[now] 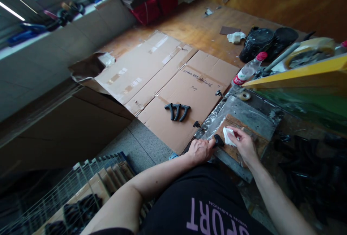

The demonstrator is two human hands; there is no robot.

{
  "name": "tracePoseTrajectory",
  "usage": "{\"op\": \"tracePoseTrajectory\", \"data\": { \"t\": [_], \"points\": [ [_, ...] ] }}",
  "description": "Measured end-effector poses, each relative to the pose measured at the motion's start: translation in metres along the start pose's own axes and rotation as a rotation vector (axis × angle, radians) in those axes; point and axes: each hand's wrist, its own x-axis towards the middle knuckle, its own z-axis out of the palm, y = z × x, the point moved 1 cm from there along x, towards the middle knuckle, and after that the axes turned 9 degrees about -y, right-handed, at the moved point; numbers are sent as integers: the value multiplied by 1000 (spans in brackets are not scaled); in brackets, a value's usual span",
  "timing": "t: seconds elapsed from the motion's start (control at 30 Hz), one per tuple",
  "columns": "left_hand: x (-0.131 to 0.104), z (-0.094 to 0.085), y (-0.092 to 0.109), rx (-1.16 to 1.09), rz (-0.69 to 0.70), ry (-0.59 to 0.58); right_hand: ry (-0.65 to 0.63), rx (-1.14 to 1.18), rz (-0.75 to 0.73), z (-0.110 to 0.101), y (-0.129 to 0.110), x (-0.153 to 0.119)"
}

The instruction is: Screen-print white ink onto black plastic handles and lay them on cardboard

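Observation:
My left hand (200, 151) is closed around a black curved part, whose dark end (218, 140) sticks out past my fingers. Pinched between the thumb and fingers of my right hand (246, 147) is a folded white cloth or tissue (229, 136), just right of that end. Both hands are over a brown board (245, 128) lying on a worn grey metal plate (231, 107). Three black curved parts (177, 112) lie side by side on the flattened cardboard (199, 94). My left palm hides most of the held part.
A bottle with a red cap (251, 68) stands behind the plate, beside a tape roll (244, 96). Black pots (258, 42) are farther back. A yellow-edged panel (303, 69) juts in from the right. Dark parts (309, 166) are heaped at right; a wire basket (89, 188) is lower left.

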Motion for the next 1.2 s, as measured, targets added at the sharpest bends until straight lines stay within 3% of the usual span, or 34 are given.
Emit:
{"op": "tracePoseTrajectory", "data": {
  "t": [0.1,0.27,0.53,0.67,0.8,0.9,1.07,1.2],
  "points": [
    [1,0,0,-2,13,-5,-91,-153,-56,7,8,-8],
    [1,-1,-2,-18,26,-1,-101,-426,-146,24,3,-1],
    [1,-3,-7,-79,59,6,102,-594,-225,36,-17,26],
    [2,-2,-16,-119,132,29,147,-441,-129,23,-17,30],
    [2,-6,-26,-166,196,29,98,-229,72,16,-14,16],
    [2,-12,-33,-197,221,7,25,-152,129,18,-17,2],
    [2,-25,-44,-217,293,-2,-15,-383,101,28,-28,0],
    [4,-34,-51,-198,348,10,107,-516,74,29,-40,9]
  ]
}}
